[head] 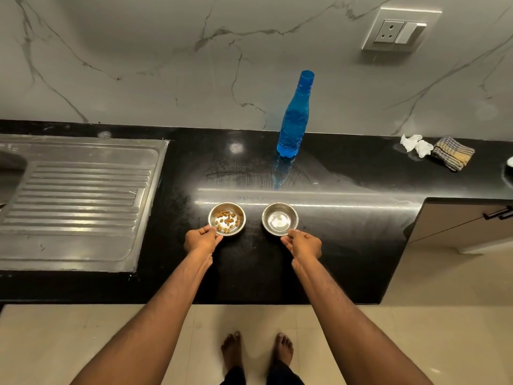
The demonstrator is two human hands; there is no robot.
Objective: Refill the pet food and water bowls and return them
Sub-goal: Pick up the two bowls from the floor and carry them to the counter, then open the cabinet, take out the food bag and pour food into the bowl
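Two small steel bowls stand side by side on the black counter. The left bowl holds several brown kibble pieces. The right bowl shows a shiny bottom; I cannot tell whether water is in it. My left hand pinches the near rim of the food bowl. My right hand pinches the near rim of the other bowl. A blue plastic bottle with its cap on stands upright behind them, near the wall.
A steel sink drainboard fills the counter's left. Crumpled white tissue and a folded checked cloth lie at the back right. A cabinet front with a dark handle stands at the right. My bare feet are on the tiled floor.
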